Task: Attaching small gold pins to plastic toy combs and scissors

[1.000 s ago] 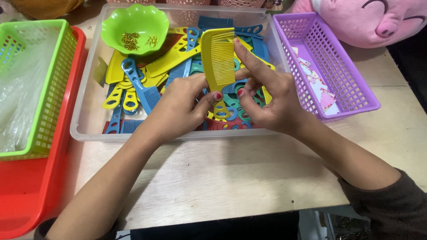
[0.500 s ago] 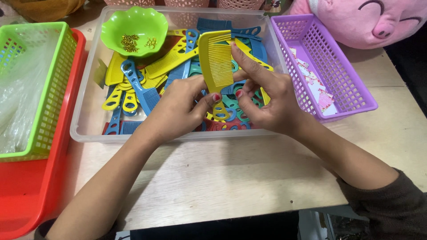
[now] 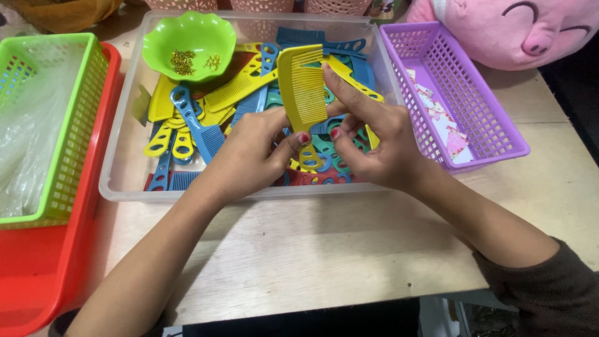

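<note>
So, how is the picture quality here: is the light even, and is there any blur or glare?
Head view: the light is soft and even, and both hands cast faint shadows on the wooden table. The yellow comb held by the left hand and right hand looks sharp, with no motion blur. There is mild glare on the clear plastic sheet in the green basket. The edges bend slightly, as with a wide lens.

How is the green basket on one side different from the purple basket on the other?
The green basket holds crumpled clear plastic; the purple basket holds small pink and white paper pieces. The green basket sits inside a red tray; the purple basket rests directly on the wooden table. Both are rectangular plastic baskets with lattice walls.
</note>
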